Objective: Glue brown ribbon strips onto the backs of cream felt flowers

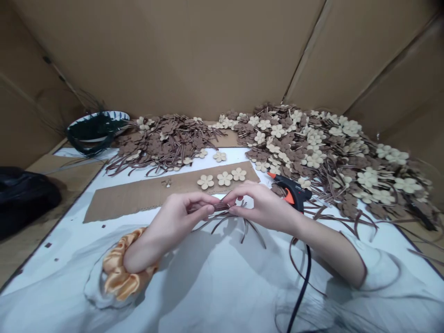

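- The bundle of thin brown strips point(218, 207) lies directly between your hands, just above the middle of your body, with its long axis running roughly left to right across your view.
- Your left hand point(182, 217) and right hand point(260, 208) are about equally near it, each closing in a narrow pinch, and together they hold it by its opposite ends. Loose strip ends curve down from it toward you.
- Your right hand is the nearer to the hot glue gun point(291, 192), which lies just beyond it, orange nozzle pointing left, with its black cable point(301, 286) running down past your right forearm.
- Your left wrist wears an orange satin scrunchie point(118, 266).
- Beyond your hands, a long cardboard strip point(156, 199) lies on the white sheet point(69, 240), with three cream felt flowers point(225, 179) in a row near its right end.
- Two heaps of flowers with brown backing and strip stems spread farther out: a smaller one point(163, 141) to the left, a larger one point(312, 157) to the right.
- At the far left, a blue-and-white plate point(120, 118) holds a dark green wire tangle point(92, 134).
- A black bag point(21, 199) sits off the sheet at the left.
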